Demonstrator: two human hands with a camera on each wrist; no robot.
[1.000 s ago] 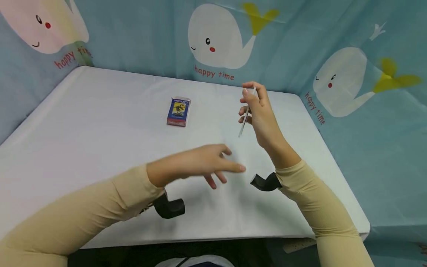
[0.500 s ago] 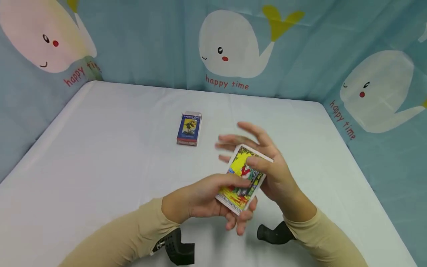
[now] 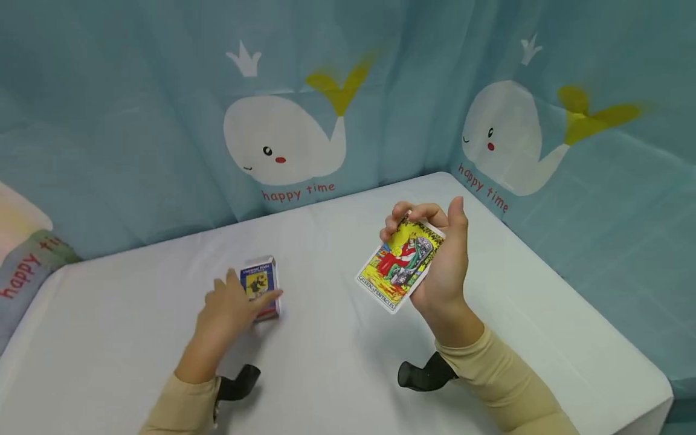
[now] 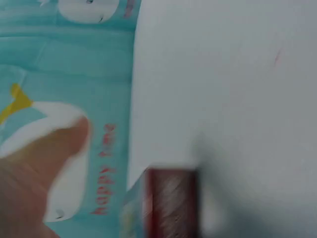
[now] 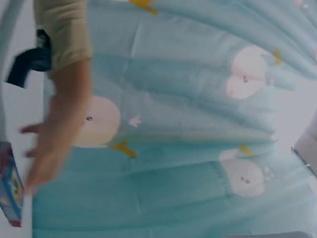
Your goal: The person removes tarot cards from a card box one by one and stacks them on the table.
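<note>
My right hand (image 3: pixel 443 266) holds up a tarot card (image 3: pixel 401 260) above the right part of the table, its fingers curled over the top edge. The face reads Queen of Pentacles; whether more cards lie behind it I cannot tell. At the left, my left hand (image 3: pixel 225 314) is over the blue tarot box (image 3: pixel 260 284), fingers and thumb spread apart. In the left wrist view the thumb (image 4: pixel 54 148) stands away from the blurred box (image 4: pixel 173 203). The right wrist view also has the left hand (image 5: pixel 52 148) beside the box (image 5: pixel 11 186).
A white cloth covers the table (image 3: pixel 326 362). Blue curtains (image 3: pixel 163 151) with whale prints stand along its back and right edges. Black curved mounts (image 3: pixel 426 371) stick out from both wrists.
My left hand first met the right hand at the card, then left it and moved across to the box. The right hand keeps the card, now face toward the head view. The head view has shifted.
</note>
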